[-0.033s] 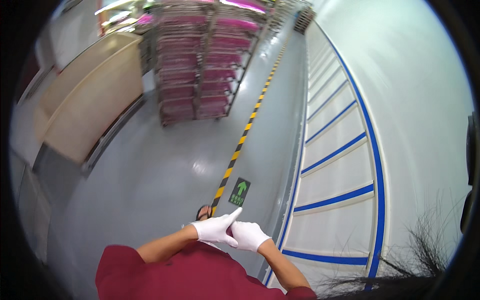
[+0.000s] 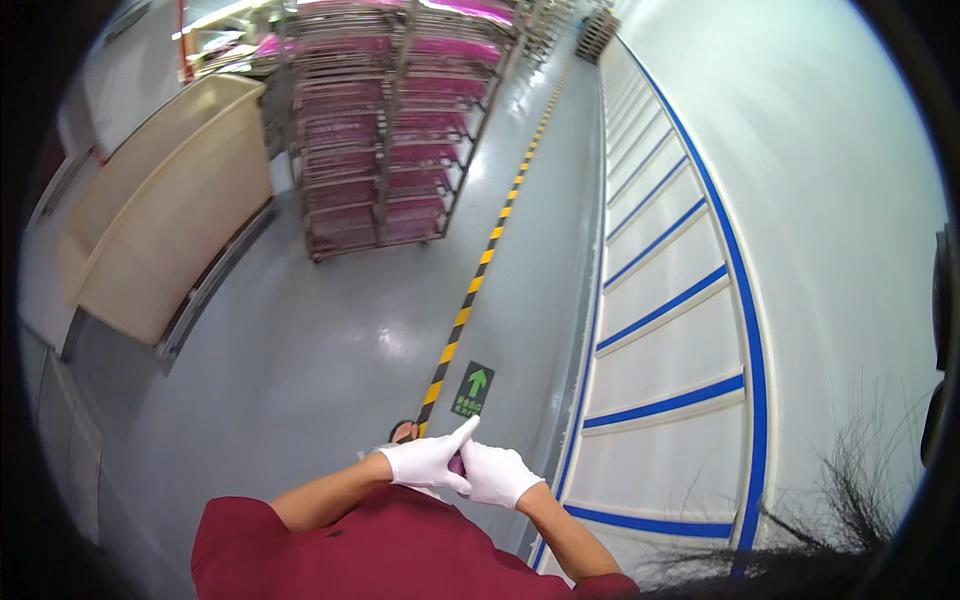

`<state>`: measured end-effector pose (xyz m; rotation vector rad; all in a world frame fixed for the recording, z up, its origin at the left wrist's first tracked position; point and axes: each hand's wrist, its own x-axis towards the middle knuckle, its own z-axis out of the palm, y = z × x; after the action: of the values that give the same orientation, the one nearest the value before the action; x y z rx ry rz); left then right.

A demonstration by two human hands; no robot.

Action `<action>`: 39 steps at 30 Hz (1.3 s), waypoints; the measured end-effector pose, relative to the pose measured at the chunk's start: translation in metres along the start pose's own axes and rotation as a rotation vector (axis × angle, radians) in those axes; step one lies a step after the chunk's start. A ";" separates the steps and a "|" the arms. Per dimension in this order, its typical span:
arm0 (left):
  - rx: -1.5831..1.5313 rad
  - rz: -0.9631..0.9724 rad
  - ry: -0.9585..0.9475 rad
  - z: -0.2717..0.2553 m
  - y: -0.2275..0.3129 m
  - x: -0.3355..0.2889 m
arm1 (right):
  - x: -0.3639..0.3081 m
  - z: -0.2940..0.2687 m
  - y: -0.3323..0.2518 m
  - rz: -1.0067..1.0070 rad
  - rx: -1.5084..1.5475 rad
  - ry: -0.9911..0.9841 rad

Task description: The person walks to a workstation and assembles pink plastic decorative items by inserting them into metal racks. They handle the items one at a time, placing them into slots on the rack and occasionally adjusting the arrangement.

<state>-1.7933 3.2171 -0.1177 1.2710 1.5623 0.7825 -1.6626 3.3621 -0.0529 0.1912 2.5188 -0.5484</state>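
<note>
Cream bin [image 2: 180, 220] and wheeled rack [image 2: 380, 180] stand left of the striped line [image 2: 480, 272], likely sparing the walkway | left hand [image 2: 428, 462] and right hand [image 2: 497, 473] together in white gloves [image 2: 510, 480] before the shirt [image 2: 400, 550]; cannot tell any grip | wall [image 2: 810, 250], right

Where the left hand [image 2: 430, 463] meets the right hand [image 2: 502, 476], some fingers are hidden, a sandaled foot [image 2: 404, 432] is partly covered, the rack [image 2: 381, 170] is cut off by the upper edge, and a distant stack [image 2: 597, 36] is left too small to make out.
</note>
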 end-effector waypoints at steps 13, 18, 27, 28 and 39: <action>-1.009 -0.136 -0.339 -0.315 0.011 0.428 | 0.214 -0.281 0.326 -0.084 0.225 0.822; -1.273 0.028 0.030 -0.438 0.011 0.544 | 0.340 -0.401 0.410 -0.381 0.463 0.876; -1.296 0.192 0.448 -0.676 -0.039 0.740 | 0.600 -0.645 0.538 -0.604 0.151 0.704; -1.336 0.195 0.460 -0.706 -0.048 0.759 | 0.626 -0.668 0.547 -0.620 0.156 0.693; -1.311 0.223 0.598 -0.996 -0.096 0.926 | 0.906 -0.894 0.640 -0.748 0.239 0.636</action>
<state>-2.7732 4.1649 -0.1017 0.2038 0.8883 1.9988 -2.7000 4.3384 -0.0808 -0.6158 3.0999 -1.2400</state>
